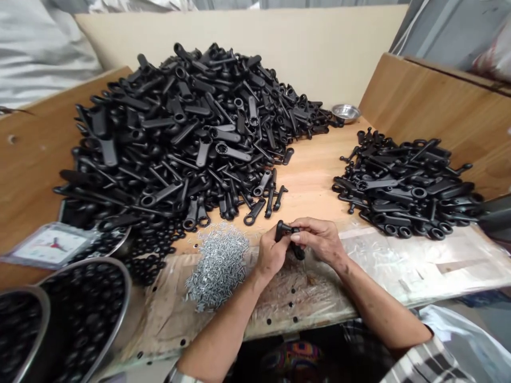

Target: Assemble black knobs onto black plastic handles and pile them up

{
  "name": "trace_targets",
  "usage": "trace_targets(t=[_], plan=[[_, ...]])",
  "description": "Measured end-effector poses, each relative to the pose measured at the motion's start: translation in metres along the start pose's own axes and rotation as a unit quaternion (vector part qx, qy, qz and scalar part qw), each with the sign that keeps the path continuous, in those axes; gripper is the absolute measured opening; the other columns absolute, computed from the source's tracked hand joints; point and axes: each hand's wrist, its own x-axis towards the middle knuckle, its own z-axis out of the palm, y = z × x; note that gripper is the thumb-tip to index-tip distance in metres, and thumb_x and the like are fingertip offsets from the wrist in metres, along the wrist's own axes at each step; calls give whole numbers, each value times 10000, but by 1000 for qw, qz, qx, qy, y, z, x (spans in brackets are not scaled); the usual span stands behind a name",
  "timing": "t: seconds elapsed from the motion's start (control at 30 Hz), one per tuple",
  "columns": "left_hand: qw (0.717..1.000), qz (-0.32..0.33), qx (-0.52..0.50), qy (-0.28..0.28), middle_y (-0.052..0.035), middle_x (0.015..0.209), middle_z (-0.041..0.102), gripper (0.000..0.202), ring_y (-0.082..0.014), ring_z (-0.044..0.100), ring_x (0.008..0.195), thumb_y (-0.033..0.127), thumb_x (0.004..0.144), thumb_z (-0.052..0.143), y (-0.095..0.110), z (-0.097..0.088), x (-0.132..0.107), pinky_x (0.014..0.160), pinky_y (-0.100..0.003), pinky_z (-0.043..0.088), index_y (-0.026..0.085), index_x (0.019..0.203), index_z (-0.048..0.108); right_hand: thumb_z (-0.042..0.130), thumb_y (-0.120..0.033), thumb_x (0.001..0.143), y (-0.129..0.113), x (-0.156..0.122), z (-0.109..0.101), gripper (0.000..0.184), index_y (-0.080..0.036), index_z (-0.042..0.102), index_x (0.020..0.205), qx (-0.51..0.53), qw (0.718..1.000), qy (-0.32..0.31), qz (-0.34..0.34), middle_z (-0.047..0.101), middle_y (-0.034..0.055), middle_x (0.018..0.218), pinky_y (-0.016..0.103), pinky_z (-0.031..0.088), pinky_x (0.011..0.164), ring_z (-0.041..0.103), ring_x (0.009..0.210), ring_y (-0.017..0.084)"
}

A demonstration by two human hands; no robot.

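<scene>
Over the front of the bench, a black plastic crank handle (282, 229) is held between my two hands. My left hand (270, 253) is closed around its rounded end. From the other side, the thumb and fingers of my right hand (320, 240) pinch it near the middle. Its lower end shows beneath my fingers; whether a smaller part sits in the pinch is hidden. Left of my left hand lies a heap of small silvery metal pins (219, 268). A few loose black handles (254, 211) lie just beyond my hands.
A tall pile of black handles (199, 122) fills the back left; a smaller pile (403, 186) lies right. Black knobs fill metal bowls (126, 282) at front left, near a plastic-wrapped clock (50, 244). A small metal dish (345, 112) stands behind. Wooden boards (439, 101) wall the bench.
</scene>
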Motion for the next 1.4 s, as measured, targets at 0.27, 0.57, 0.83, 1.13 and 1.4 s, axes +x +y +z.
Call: trace_targets(t=[0.27,0.57,0.83,1.13,1.4], plan=[[996,43,69,31,42,599,529,147,-91,460,577,290,729,524,2,-1,2,534,-176,351,154,684,557,697,-284,638,3,2,6,208,-192,703,824,21,999,40,22,598,-19,562,189,418,431,480,449,77],[981,50,175,71,3,699,586,144,-121,517,665,241,766,458,-3,-1,5,622,-203,389,169,790,581,696,-274,625,11,7,7,226,-164,691,822,145,987,31,63,622,10,585,194,438,416,548,484,101],[961,28,262,82,-22,713,609,189,-148,546,667,264,800,421,-8,5,4,610,-224,382,179,864,578,663,-323,671,22,6,6,218,-154,679,807,76,994,73,41,573,-2,571,182,395,395,501,458,85],[919,31,391,47,-64,724,632,253,-198,592,692,343,844,377,-8,4,0,605,-255,364,188,922,560,626,-335,708,27,2,3,197,-165,678,793,7,995,92,40,548,-4,565,190,339,394,452,452,84],[877,21,481,-2,-71,753,639,247,-215,607,733,326,847,354,-1,-1,4,610,-263,376,196,953,536,595,-350,716,27,6,3,214,-145,652,741,-71,993,90,35,504,-16,561,177,345,430,436,489,73]])
